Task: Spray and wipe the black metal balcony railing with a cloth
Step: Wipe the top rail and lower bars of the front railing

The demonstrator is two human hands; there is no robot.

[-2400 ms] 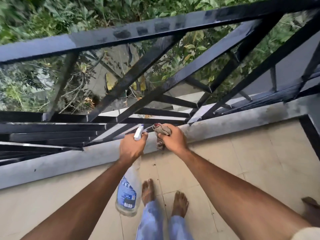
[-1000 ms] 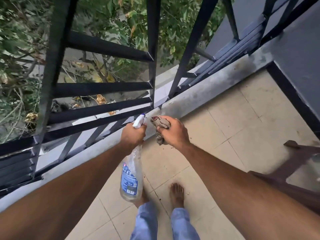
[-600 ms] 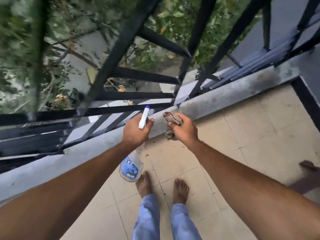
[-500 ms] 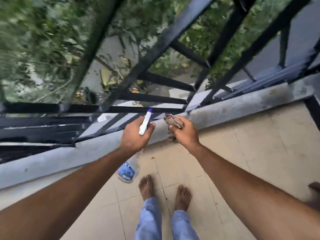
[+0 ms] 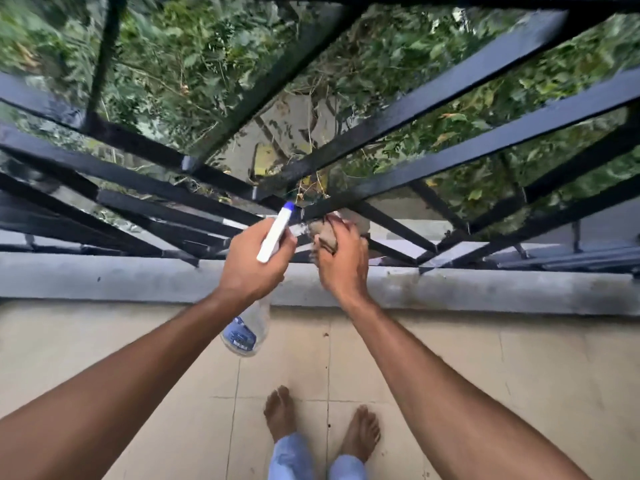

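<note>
Black metal railing (image 5: 485, 142): crossed the upper half of the view in slanting and level bars that stood on a grey ledge, just beyond both hands.
Cloth (image 5: 323, 233): brownish and bunched, pressed against a lower bar near the spot where several bars met (part of it was hidden behind the hand).
Right hand (image 5: 341, 261): back turned to the camera, fingers curled tight round the cloth and clamping it to the bar.
Spray bottle (image 5: 247, 330): clear body with a blue label, hanging below the left hand over the floor; its white head with a blue tip pointed up at the bars, just left of the cloth.
Left hand (image 5: 252, 261): fingers closed round the bottle's neck and head; whether one lay on the trigger could not be told.
Hands together: side by side, close but apart.
Ledge (image 5: 104, 278): grey concrete, stained darker toward the right, running across the view under the railing.
Floor (image 5: 450, 358): pale beige tiles with thin joints (a few dark specks along one joint).
Feet (image 5: 280, 414): bare, set apart on the tiles below the hands, with light blue trouser legs (image 5: 291, 459) above them.
Foliage (image 5: 173, 64): green leaves and thin branches seen through the bars, well below the balcony.
</note>
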